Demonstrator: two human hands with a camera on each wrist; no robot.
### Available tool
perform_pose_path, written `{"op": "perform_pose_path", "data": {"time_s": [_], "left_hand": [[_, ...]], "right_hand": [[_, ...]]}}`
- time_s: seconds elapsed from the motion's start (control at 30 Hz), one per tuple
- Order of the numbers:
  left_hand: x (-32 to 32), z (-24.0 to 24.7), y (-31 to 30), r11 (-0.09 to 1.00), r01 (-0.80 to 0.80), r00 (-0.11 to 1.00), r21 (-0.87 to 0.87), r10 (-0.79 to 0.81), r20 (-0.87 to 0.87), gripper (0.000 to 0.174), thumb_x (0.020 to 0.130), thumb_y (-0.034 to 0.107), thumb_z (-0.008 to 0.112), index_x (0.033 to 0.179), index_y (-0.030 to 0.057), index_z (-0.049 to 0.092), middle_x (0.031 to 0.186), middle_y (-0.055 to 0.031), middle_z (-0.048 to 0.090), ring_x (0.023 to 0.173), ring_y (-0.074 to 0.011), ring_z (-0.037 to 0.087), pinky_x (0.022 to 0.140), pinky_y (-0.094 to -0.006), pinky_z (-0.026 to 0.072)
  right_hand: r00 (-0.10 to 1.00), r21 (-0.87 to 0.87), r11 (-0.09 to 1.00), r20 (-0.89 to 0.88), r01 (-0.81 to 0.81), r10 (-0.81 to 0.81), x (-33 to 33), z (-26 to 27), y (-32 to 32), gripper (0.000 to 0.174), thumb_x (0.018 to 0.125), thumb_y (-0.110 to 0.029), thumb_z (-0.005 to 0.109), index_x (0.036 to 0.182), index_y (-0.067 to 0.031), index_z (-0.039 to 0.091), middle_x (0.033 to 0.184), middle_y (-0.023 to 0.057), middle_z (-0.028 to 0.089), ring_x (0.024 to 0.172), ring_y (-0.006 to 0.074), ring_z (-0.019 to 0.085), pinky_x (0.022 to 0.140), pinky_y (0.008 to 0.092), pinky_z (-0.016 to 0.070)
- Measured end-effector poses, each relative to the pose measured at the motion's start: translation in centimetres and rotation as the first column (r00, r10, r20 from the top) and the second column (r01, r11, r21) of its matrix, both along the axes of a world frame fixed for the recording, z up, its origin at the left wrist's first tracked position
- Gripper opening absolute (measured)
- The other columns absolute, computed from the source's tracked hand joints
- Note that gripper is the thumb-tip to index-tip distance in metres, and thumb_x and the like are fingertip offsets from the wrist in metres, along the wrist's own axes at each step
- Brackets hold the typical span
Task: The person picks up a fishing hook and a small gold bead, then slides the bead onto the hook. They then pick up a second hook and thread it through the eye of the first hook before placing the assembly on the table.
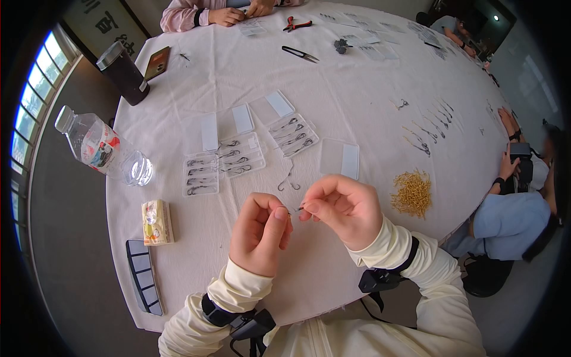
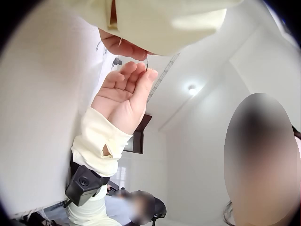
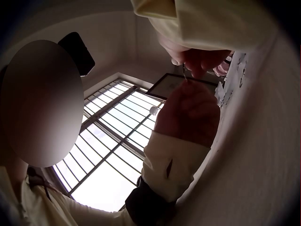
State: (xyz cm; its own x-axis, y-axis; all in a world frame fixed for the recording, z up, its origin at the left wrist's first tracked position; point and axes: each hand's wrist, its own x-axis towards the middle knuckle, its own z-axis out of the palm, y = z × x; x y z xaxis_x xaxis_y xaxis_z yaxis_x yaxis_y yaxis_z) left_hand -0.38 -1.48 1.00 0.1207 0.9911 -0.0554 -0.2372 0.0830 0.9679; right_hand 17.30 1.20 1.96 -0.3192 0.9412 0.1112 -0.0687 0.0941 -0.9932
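In the head view, my left hand [image 1: 259, 232] and right hand [image 1: 345, 211] meet fingertip to fingertip above the near part of the table. The right thumb and forefinger pinch a small dark fish hook [image 1: 299, 209], which bridges the two hands in both wrist views. A tiny gold-coloured piece shows at the left thumb tip, mostly hidden by the fingers. Just beyond the hands lie loose fish hooks [image 1: 288, 184]. Clear boxes of hooks [image 1: 203, 178] stand behind, beside an open clear box [image 1: 340, 157]. To the right is a heap of small gold-coloured pieces [image 1: 411, 193].
On the left stand a water bottle [image 1: 107, 149], a dark tumbler [image 1: 123, 74] and a tissue pack [image 1: 157, 222]. Hooks with gold-coloured parts [image 1: 419, 143] lie in rows at right. Scissors [image 1: 300, 54] and pliers [image 1: 297, 24] lie far off. Other people sit around the table.
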Motion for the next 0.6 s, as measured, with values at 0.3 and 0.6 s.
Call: {"op": "perform_pose_path", "data": {"time_s": [0.3,0.6], "left_hand": [[0.0,-0.2,0.2,0.998,-0.059,0.997,-0.011,0.060,0.041,0.008,0.099,0.013,0.052,0.096,0.0056,0.049,0.072,-0.0011,0.054,0.056,-0.0071,0.047,0.050,-0.0209,0.0386],[0.2,0.2,-0.3,0.999,-0.031,0.997,-0.025,0.030,-0.068,0.007,0.097,0.010,0.054,0.094,0.0039,0.050,0.071,-0.0010,0.055,0.055,-0.0059,0.047,0.050,-0.0200,0.0376]], "right_hand": [[0.999,0.112,0.994,0.032,-0.020,0.017,-0.1,-0.4,0.2,0.009,0.093,-0.008,0.061,0.094,0.0014,0.060,0.093,0.0083,0.066,0.082,0.0130,0.064,0.075,0.0257,0.0513],[0.999,0.282,0.959,0.011,-0.041,0.039,-0.8,-1.4,0.4,0.006,0.093,-0.007,0.061,0.091,-0.0001,0.061,0.099,0.0099,0.065,0.082,0.0127,0.060,0.076,0.0263,0.0493]]}}
